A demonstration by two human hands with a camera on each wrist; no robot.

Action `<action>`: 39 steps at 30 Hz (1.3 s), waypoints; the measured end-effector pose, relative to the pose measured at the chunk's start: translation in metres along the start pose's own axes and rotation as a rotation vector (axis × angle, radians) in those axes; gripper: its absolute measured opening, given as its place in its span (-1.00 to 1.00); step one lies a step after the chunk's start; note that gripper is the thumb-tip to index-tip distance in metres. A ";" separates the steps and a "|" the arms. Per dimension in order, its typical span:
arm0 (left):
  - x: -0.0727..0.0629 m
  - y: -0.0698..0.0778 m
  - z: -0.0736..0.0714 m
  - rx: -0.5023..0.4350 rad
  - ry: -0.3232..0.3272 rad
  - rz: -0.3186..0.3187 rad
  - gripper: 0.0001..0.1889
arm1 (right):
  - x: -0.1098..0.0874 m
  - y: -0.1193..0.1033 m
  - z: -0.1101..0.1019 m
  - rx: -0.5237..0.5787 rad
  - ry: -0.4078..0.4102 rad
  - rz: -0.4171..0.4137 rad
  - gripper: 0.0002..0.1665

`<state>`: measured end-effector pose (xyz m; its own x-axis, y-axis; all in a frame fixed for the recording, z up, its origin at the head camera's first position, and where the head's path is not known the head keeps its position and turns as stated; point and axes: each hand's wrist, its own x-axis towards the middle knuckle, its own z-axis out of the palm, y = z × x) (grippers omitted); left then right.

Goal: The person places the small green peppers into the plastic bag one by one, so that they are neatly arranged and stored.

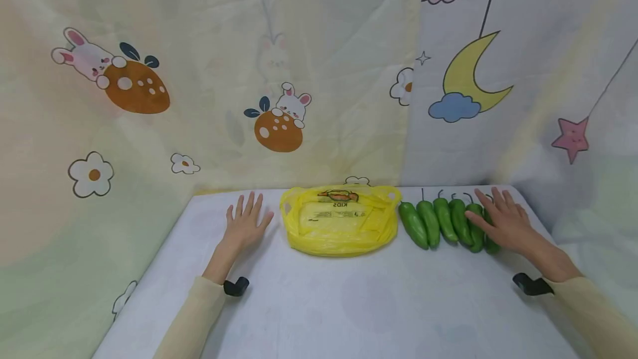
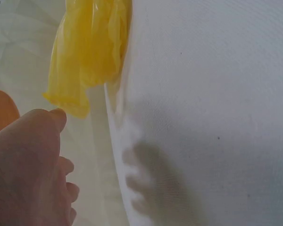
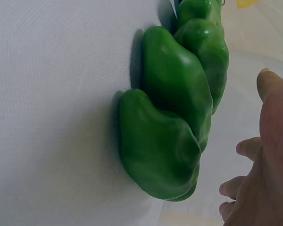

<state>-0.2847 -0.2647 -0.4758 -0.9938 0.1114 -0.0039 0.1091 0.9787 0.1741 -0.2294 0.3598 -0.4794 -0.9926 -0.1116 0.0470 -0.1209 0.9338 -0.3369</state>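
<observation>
A yellow plastic bag (image 1: 344, 231) with printing on it lies flat near the back of the table. My left hand (image 1: 244, 226) is held to the left of the bag, fingers spread and holding nothing. In the left wrist view the thumb (image 2: 59, 117) appears close to the bag's corner (image 2: 70, 99). Several green peppers (image 1: 428, 220) lie in a row just right of the bag, stems toward the back. Over the right end of that row my right hand (image 1: 505, 226) hovers with spread fingers, partly hiding the last peppers. The right wrist view shows the hand beside the end pepper (image 3: 155, 146), apart from it.
The table (image 1: 369, 303) has a white cloth. Behind it hangs a printed curtain (image 1: 214, 98) with rabbits, flowers and a moon. Each wrist carries a small black camera, such as the left one (image 1: 236, 286).
</observation>
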 end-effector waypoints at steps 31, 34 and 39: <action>0.010 0.039 0.009 -0.374 0.066 -0.127 -0.22 | -0.013 0.007 0.005 0.031 0.005 0.052 0.01; 0.010 0.043 0.009 -0.364 0.088 -0.145 -0.27 | -0.013 0.009 0.005 0.032 -0.001 0.062 0.01; 0.013 0.047 0.012 -0.354 0.119 -0.155 -0.38 | -0.015 0.013 0.005 0.036 -0.008 0.072 0.01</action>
<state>-0.2924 -0.2152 -0.4797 -0.9958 -0.0742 0.0540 -0.0365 0.8601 0.5088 -0.2163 0.3714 -0.4891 -0.9988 -0.0474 0.0138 -0.0491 0.9267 -0.3727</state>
